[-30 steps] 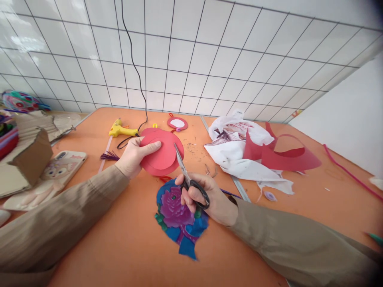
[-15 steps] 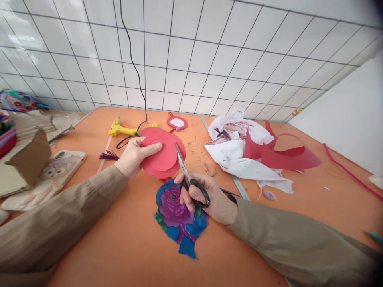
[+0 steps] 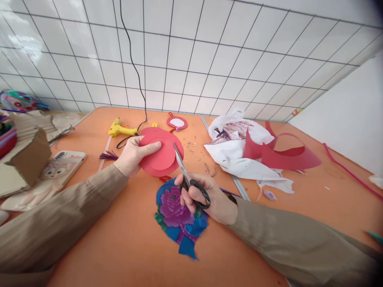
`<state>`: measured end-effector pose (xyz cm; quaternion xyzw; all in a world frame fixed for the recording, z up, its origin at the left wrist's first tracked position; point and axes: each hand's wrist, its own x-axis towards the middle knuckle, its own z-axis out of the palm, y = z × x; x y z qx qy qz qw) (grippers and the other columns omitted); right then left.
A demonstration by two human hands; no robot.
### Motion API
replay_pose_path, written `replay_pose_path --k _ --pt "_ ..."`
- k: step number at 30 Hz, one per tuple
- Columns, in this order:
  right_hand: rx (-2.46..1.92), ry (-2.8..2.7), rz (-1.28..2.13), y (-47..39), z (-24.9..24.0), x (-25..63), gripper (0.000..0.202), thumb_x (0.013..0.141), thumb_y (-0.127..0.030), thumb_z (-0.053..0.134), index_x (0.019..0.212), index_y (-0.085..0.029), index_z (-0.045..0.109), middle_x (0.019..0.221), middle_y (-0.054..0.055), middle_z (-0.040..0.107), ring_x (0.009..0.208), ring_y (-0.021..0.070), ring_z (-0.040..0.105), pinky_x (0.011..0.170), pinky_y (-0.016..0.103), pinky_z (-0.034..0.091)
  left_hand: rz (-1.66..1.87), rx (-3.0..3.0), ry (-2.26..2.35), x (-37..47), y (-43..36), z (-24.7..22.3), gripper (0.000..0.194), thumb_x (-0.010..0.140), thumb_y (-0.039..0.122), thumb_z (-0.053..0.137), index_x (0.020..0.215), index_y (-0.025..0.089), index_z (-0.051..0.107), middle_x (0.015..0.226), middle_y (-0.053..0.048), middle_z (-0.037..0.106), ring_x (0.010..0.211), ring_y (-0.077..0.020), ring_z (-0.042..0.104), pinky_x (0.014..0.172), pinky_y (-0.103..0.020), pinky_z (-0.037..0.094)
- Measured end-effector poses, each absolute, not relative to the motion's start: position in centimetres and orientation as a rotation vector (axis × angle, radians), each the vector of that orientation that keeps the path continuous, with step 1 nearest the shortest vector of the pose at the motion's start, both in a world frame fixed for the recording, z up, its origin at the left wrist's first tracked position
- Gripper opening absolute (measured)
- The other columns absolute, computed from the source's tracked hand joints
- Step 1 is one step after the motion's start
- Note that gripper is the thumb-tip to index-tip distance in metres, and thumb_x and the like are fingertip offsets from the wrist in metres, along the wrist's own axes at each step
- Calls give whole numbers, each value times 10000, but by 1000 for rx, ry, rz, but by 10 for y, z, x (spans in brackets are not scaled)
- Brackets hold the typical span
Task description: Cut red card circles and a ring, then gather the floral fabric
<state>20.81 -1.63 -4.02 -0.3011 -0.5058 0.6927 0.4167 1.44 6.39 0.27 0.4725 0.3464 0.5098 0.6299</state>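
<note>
My left hand (image 3: 136,153) pinches red paper discs (image 3: 163,153), thumb on top and fingers underneath. A smaller disc lies over a larger one, and a curved outline shows on the upper sheet. In my right hand (image 3: 206,191) are scissors (image 3: 182,163) with black handles. Their blades look closed or nearly so and point up at the right part of the discs; whether they touch the paper I cannot tell. Below the scissors, a blue cloth piece with a purple flower (image 3: 176,211) lies on the orange table (image 3: 125,247), partly covered by my right fingers.
A yellow glue gun (image 3: 121,129) with a black cord lies behind my left hand, near a purple tassel (image 3: 108,156). White cloth (image 3: 239,159) and red paper offcuts (image 3: 287,157) lie right. A phone (image 3: 66,165) and cardboard box (image 3: 26,163) stand left.
The red discs and my left hand have shifted slightly left. The scissors' tip has moved a little left with them; the right hand stays nearly in place.
</note>
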Motion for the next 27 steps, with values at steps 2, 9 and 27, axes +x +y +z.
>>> replay_pose_path --k 2,9,27 --pt "-756 -1270 1734 -16 -40 208 409 740 -472 686 964 -143 594 567 -56 541 423 65 500 517 245 404 1167 1086 805 14 64 3 217 574 285 811 709 136 730 696 -48 730 598 -157 644 573 -241 500" --pt "-776 -1274 1717 -17 -40 207 406 734 -473 687 955 -145 593 559 -60 540 412 61 495 494 233 396 1174 1076 826 13 65 2 222 578 288 810 720 137 730 704 -47 731 606 -158 647 574 -236 501" --pt "-737 -1215 1658 -15 -42 206 347 778 -445 661 949 -149 601 540 -71 511 433 59 480 602 268 442 1182 829 730 21 64 -3 284 684 357 729 884 157 726 843 -67 743 802 -214 680 668 -247 539"
